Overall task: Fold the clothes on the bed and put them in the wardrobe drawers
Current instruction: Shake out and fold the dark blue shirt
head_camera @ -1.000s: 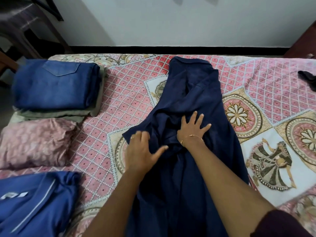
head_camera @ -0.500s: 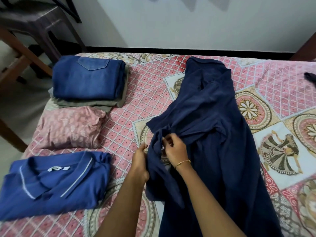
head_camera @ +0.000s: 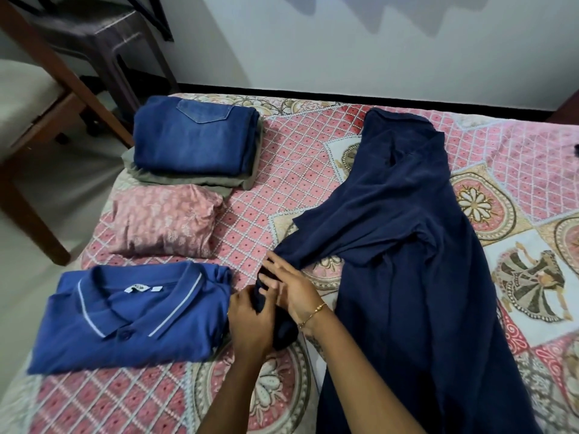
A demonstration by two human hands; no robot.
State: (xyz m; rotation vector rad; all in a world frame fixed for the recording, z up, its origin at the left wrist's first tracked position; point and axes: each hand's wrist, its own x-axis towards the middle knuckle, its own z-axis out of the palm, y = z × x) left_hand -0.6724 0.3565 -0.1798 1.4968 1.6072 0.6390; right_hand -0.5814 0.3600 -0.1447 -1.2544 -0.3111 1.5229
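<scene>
Mid-fold: our left hand [head_camera: 250,321] and right hand [head_camera: 294,292] both grip the long navy cloth garment's [head_camera: 407,245] sleeve; next we'd fold it inward, flat.

I see both hands, left hand [head_camera: 250,321] and right hand [head_camera: 291,289], gripping the navy garment's sleeve [head_camera: 282,308]. Folded blue polo shirt [head_camera: 125,314] lies just left.

The navy garment [head_camera: 407,233] is soft matt cloth with a fine crinkled weave. The folded jeans [head_camera: 194,142] are faded blue denim, stitched at the pocket. The blue polo shirt [head_camera: 125,321] looks like smooth matt knit. The bedspread [head_camera: 300,170] is printed cloth. The chair frame [head_camera: 67,79] is smooth brown wood; the bracelet [head_camera: 311,314] is shiny gold-coloured metal.
</scene>
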